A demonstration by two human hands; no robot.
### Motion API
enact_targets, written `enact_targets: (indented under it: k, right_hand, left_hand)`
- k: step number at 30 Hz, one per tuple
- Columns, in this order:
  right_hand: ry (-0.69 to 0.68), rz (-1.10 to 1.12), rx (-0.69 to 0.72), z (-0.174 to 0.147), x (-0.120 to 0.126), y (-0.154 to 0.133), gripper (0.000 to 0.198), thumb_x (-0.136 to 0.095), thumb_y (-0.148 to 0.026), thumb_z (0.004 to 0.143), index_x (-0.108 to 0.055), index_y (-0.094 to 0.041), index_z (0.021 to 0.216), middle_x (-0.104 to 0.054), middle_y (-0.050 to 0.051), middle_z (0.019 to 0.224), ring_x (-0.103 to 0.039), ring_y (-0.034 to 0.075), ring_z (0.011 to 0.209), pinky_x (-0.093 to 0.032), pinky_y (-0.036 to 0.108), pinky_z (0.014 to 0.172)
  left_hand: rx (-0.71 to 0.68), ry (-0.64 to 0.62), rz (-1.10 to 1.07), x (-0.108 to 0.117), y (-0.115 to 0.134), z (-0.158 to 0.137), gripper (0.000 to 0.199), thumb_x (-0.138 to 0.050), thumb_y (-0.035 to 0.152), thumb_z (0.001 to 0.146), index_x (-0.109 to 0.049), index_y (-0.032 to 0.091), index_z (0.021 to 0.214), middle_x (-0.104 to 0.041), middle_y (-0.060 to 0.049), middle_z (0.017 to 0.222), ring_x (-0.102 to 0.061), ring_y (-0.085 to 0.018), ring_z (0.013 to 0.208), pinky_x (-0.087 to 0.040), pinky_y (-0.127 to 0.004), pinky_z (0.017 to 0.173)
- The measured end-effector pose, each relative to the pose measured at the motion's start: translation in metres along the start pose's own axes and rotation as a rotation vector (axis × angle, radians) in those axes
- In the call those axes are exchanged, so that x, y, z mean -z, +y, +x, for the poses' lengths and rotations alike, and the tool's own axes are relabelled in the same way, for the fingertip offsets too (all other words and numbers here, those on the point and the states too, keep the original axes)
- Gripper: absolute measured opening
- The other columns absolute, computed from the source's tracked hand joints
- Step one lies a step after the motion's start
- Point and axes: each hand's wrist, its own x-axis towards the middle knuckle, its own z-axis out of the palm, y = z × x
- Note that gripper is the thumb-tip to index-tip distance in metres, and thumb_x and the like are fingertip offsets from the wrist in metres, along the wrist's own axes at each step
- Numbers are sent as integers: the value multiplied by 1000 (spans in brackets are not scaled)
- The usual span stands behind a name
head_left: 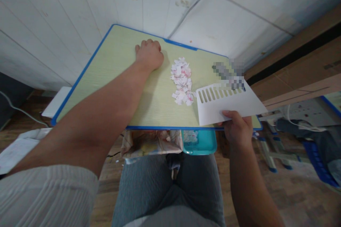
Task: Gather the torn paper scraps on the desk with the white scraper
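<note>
My left hand (pixel 149 55) rests on the pale yellow tabletop (pixel 106 78), its fingers curled under in a loose fist. Nothing shows in it, though the fingertips are hidden. To its right lies a long heap of small white paper scraps (pixel 181 78), some marked pink. At the table's front right, my right hand (pixel 238 127) pinches a white card (pixel 226 108) by its near edge, thumb on top. A row of slots runs along the card's far side, and its left corner is close to the scraps. Beyond it a dark object (pixel 222 70) is blurred out.
Blue trim (pixel 160 127) edges the table, which meets a white panelled wall (pixel 106 0). Below the front edge are a turquoise tray (pixel 211 145) and a patterned cloth or bag (pixel 151 145). Stacked cardboard (pixel 298 67) borders the right side. A white box (pixel 57 103) stands at left.
</note>
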Motion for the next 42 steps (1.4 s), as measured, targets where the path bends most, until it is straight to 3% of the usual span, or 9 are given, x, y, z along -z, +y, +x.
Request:
enact_targets:
  k: [3,7,14,22,26,31,36,42]
  right_hand:
    - [-11,12,-18,-1,-1,-1,25,-87,-24,65,-66,-26,79,-60,-7,63,-52,13,43,-45,27,36]
    - [-15,17,-6,-3,0,-2,28,-88,-25,66,-65,-26,83,-62,-6,67,-54,14,47,-47,26,39]
    - [-193,-120,2,-4,3,-2,28,-94,-40,83,-70,-26,84,-71,-1,70,-61,18,53,-55,30,45]
    - [-184,-271,116,-14,-2,-8,29,-96,-43,86,-74,-25,83,-75,1,66,-66,21,52,-60,34,50]
    - [-228,-290,131,-26,-4,-8,28,-94,-39,92,-74,-26,78,-75,2,63,-69,22,52,-62,36,53]
    - [-176,-259,104,-36,-7,-4,22,-95,-34,91,-75,-26,87,-76,1,65,-68,22,50,-61,36,52]
    - [-155,-220,70,-35,-7,2,21,-94,-35,93,-74,-27,92,-76,-1,67,-69,22,52,-60,36,52]
    - [-154,-272,44,-38,-15,-3,22,-94,-38,93,-75,-27,91,-78,1,69,-69,23,52,-61,37,53]
  left_hand:
    - [-12,-21,28,2,1,-2,61,-53,56,111,-70,28,164,-65,-9,174,-40,-42,168,-24,-70,142]
    - [-11,-78,13,3,2,-3,78,-54,71,108,-61,29,172,-72,-8,165,-31,-43,170,-14,-74,142]
    - [9,-50,26,-1,-1,2,78,-51,76,107,-64,31,169,-75,-5,160,-32,-40,165,-12,-71,139]
    - [-3,-80,55,1,2,0,88,-59,85,93,-67,36,165,-80,-7,139,-27,-46,163,-2,-78,136]
    - [-1,-65,66,0,3,0,83,-60,80,98,-67,33,166,-78,-8,143,-29,-45,162,-4,-77,136]
    - [10,-40,81,-1,3,0,70,-44,65,112,-65,27,166,-65,-8,171,-36,-40,161,-21,-66,137]
    - [16,-52,65,-2,3,0,74,-58,68,106,-60,38,174,-74,-4,159,-34,-42,163,-14,-68,140]
    - [-18,6,100,0,4,-2,52,-45,28,115,-73,21,158,-61,-13,173,-47,-37,159,-32,-63,137]
